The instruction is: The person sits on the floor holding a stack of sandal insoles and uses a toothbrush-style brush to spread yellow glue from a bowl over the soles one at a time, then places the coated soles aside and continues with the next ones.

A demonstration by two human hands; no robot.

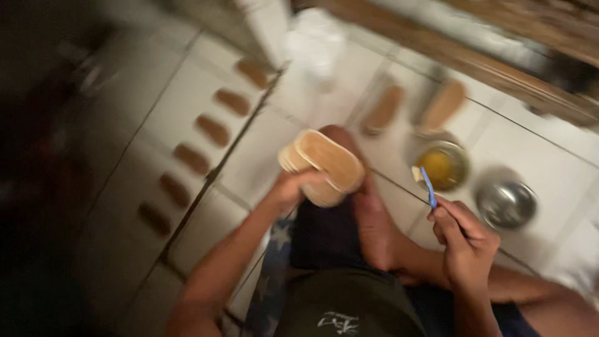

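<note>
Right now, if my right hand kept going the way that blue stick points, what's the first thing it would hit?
Most likely the bowl of yellow stuff: the blue stick in your right hand points up-left at its near rim, though blur leaves the depth uncertain.

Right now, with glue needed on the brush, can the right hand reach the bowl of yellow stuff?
Probably yes: the right hand holds the blue brush just beside the yellow-filled bowl, nothing between them.

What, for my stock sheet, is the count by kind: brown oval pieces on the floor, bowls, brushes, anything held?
Brown oval pieces on the floor: 8
Stack of tan pieces, held in left hand: 1
Bowls: 2
Blue brush, in right hand: 1
Total: 12
</note>
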